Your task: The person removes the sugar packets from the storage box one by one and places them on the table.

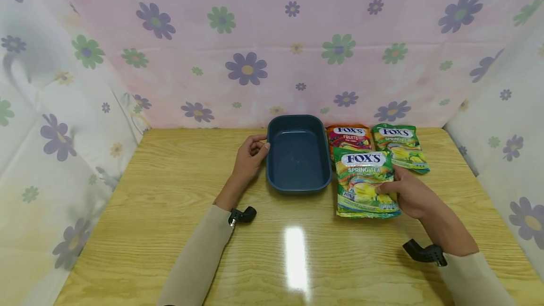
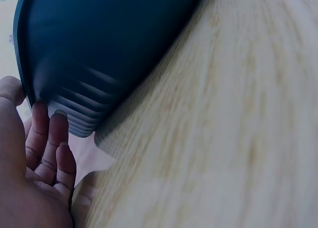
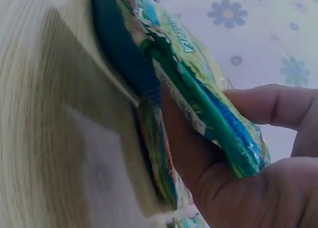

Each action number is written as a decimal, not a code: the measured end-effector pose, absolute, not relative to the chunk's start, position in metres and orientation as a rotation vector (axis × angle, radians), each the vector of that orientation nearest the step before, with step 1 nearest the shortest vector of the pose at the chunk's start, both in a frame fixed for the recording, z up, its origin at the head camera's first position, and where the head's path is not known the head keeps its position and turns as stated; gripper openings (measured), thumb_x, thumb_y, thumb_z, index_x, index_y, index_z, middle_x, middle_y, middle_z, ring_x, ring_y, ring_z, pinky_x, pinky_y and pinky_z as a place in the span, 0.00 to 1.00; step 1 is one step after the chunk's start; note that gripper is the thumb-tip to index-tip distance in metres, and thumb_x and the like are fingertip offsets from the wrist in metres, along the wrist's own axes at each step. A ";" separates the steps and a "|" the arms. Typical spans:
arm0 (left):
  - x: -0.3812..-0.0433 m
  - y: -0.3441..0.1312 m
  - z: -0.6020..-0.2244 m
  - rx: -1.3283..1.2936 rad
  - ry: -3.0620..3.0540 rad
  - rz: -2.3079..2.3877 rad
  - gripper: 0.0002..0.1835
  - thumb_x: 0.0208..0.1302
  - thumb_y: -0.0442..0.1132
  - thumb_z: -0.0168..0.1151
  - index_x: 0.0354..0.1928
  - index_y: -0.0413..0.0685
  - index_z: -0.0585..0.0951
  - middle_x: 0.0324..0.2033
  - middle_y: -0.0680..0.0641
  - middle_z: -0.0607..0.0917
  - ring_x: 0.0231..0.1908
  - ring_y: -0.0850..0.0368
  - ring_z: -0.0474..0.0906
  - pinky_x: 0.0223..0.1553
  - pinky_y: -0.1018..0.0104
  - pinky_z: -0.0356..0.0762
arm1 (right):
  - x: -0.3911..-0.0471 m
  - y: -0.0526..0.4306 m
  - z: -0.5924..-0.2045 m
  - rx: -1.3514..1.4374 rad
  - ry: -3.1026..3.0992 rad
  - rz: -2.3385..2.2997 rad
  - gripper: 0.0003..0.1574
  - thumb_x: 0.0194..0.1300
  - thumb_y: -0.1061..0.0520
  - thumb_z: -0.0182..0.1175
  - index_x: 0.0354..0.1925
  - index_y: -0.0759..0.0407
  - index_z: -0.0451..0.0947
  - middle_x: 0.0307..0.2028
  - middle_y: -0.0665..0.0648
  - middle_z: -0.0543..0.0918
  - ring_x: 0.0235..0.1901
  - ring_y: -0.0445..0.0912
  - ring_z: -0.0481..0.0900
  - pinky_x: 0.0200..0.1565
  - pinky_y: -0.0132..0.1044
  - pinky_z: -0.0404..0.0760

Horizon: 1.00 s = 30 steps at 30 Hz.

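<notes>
A dark blue rectangular plastic basin (image 1: 299,159) stands on the wooden table near the back cloth. My left hand (image 1: 251,157) pinches its left rim, thumb on the edge and fingertips against the ribbed outer wall (image 2: 79,96). With my right hand (image 1: 410,192) I grip a green FOX'S Spring Tea candy bag (image 1: 364,181) by its right side. The right wrist view shows that candy bag (image 3: 198,79) held above the table between thumb and fingers. Behind it, partly covered, lies a red-orange FOX'S Fruits candy bag (image 1: 350,137).
Another green Spring Tea candy bag (image 1: 399,145) lies at the back right, beside the Fruits bag. Flowered cloth (image 1: 272,46) hangs behind the table and along both sides. Bare wood of the table (image 1: 178,174) shows left of the basin and in front.
</notes>
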State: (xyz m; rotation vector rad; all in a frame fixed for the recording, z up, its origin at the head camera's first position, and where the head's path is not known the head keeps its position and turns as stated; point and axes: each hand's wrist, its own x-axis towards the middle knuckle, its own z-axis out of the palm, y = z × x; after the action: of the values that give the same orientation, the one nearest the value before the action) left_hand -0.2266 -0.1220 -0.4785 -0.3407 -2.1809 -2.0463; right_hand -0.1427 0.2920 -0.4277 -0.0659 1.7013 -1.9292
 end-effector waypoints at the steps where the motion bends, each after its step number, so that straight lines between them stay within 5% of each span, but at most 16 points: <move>1: -0.227 -0.122 -0.479 -0.340 -2.178 -2.051 0.20 0.78 0.30 0.61 0.65 0.23 0.75 0.40 0.26 0.82 0.34 0.64 0.78 0.40 0.73 0.73 | -0.143 0.293 -0.429 -0.061 1.716 -1.909 0.57 0.74 0.74 0.55 0.83 0.62 0.30 0.59 0.46 0.82 0.56 0.44 0.86 0.55 0.43 0.86; 14: -0.242 -0.126 -0.504 -0.332 -2.209 -2.011 0.20 0.78 0.34 0.62 0.67 0.33 0.78 0.42 0.25 0.83 0.35 0.63 0.78 0.40 0.73 0.73 | -0.147 0.294 -0.444 -0.123 1.719 -1.800 0.57 0.70 0.74 0.58 0.82 0.68 0.34 0.60 0.47 0.80 0.58 0.44 0.84 0.58 0.43 0.84; 24: -0.242 -0.126 -0.502 -0.326 -2.193 -2.033 0.20 0.78 0.30 0.61 0.66 0.26 0.76 0.39 0.30 0.83 0.34 0.63 0.78 0.40 0.73 0.73 | -0.146 0.291 -0.445 -0.142 1.673 -1.759 0.60 0.72 0.73 0.57 0.83 0.67 0.28 0.61 0.49 0.79 0.58 0.45 0.83 0.59 0.44 0.83; 30: -0.240 -0.126 -0.500 -0.318 -2.203 -2.036 0.20 0.78 0.34 0.62 0.66 0.33 0.78 0.40 0.31 0.84 0.35 0.63 0.79 0.40 0.73 0.74 | -0.145 0.289 -0.442 -0.145 1.712 -1.709 0.61 0.72 0.71 0.58 0.84 0.67 0.28 0.66 0.58 0.76 0.59 0.45 0.82 0.60 0.43 0.83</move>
State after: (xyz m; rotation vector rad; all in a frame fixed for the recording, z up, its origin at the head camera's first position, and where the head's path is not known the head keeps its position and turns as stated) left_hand -0.2405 -0.1261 -0.5004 -0.3183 -2.2029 -2.0360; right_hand -0.1450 0.2893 -0.4421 -0.1454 1.7122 -1.7089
